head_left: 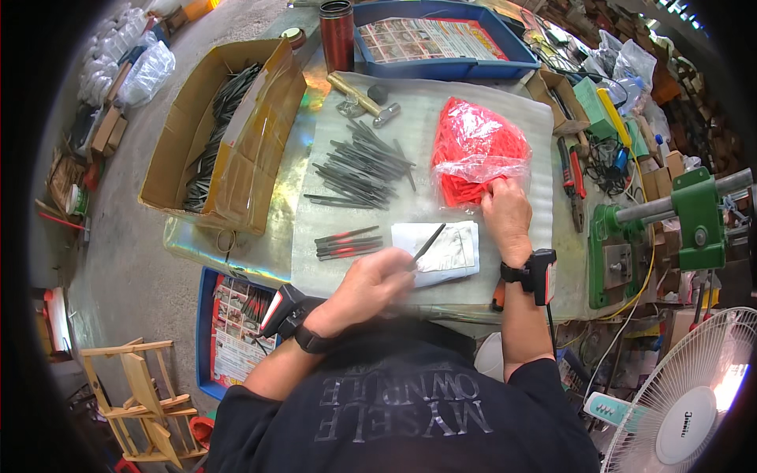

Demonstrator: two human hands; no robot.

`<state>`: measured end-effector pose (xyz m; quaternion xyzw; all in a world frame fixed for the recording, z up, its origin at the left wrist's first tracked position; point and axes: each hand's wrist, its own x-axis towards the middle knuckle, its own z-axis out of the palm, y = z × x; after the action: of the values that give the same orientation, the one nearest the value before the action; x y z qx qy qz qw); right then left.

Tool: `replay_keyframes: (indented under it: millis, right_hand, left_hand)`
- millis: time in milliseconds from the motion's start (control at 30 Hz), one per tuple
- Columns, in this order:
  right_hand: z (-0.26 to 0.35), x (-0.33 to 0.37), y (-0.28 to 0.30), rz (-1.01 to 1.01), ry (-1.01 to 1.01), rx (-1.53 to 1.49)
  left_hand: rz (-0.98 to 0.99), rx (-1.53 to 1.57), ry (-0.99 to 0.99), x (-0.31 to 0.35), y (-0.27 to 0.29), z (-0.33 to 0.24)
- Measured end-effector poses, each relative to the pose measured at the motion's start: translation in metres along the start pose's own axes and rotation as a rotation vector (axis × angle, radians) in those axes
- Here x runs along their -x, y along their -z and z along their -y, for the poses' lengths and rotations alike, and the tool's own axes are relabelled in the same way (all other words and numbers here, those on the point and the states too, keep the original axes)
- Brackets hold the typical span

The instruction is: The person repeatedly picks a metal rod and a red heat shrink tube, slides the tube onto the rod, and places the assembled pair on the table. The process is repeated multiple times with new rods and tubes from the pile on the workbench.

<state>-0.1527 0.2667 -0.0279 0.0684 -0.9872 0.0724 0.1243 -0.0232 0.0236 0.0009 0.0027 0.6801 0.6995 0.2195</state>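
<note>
Just above the small white cloth (445,251), in my left hand (371,288), I hold one thin dark metal rod (428,243). My fingers are closed around its low end, and its tip points up and to the right over the cloth.

To the right of the cloth, my right hand (507,213) reaches into the clear bag of red pieces (475,150). My fingertips are inside the mouth of the bag, so I cannot tell if they are pinching a red piece or not.

To the left of the cloth lies a small row of rods with red ends (347,243). I think these are the finished ones. There are only a few.

Above the cloth, further away, sits a big loose pile of bare dark rods (364,167). It is much bigger than the finished row. Far to the left of the cloth, a cardboard box (229,126) holds many more dark rods.

So I judge the work is only just started. A few rods have red ends, one is in my hand, and lots are left.
</note>
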Motion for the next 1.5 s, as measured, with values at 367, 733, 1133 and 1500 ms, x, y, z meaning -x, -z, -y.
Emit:
replay_keyframes:
  millis: [367, 733, 1133, 1500]
  right_hand:
    - [0.005, 0.020, 0.028, -0.172, 0.009, -0.271]
    - [0.026, 0.062, 0.087, -0.028, 0.157, -0.744]
    - [0.053, 0.070, 0.079, 0.248, 0.034, -1.132]
    - [0.084, 0.084, 0.057, 0.373, -0.222, -1.598]
  left_hand:
    - [-0.027, 0.173, -0.017, 0.002, -0.001, 0.004]
    - [-0.159, 0.278, -0.177, -0.005, 0.010, -0.011]
    - [-0.088, -0.049, -0.177, -0.007, 0.000, -0.020]
    - [-0.099, 0.350, -0.140, -0.007, -0.018, 0.002]
